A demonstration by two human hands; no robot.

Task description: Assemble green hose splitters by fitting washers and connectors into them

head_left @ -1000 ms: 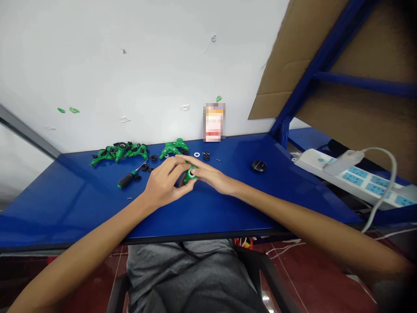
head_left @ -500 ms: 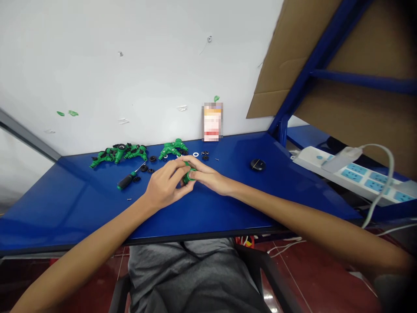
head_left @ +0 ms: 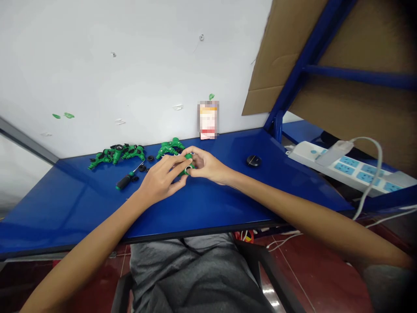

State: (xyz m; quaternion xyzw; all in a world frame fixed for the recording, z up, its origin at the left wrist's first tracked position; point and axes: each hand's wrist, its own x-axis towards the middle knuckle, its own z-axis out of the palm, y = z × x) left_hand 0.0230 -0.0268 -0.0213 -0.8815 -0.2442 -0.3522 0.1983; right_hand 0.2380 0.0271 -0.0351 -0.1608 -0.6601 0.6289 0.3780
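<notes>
A white wall (head_left: pixel 130 65) fills the upper left of the frame, and a sheet of cardboard (head_left: pixel 283 56) slants across the upper right, held in a blue steel frame (head_left: pixel 302 74). Below them a long blue bench (head_left: pixel 71 208) runs across the middle of the view, and the seated person's grey shorts (head_left: pixel 192 278) show beneath its front edge, above a red tile floor (head_left: pixel 312 274). At the right, a white power strip (head_left: pixel 339 165) lies beyond the bench's end, with a pale cable (head_left: pixel 374 191) curving down from its plug. Both bare forearms reach in from the lower corners and meet near the centre of the bench, towards its back edge. There the left hand (head_left: pixel 159 180) and the right hand (head_left: pixel 208 167) are closed around a green fitting (head_left: pixel 184 169), gripping it between them with their fingers, and a white ring (head_left: pixel 188 168) shows at its end. Left of the hands lie a heap of green fittings (head_left: pixel 115 154), a smaller green cluster (head_left: pixel 170 148) and a black-handled screwdriver (head_left: pixel 125 181), with small black parts (head_left: pixel 142 168) scattered close by. A black disc (head_left: pixel 253 161) sits alone to the right, and a pixelated packet (head_left: pixel 207 121) stands against the wall behind the hands.
</notes>
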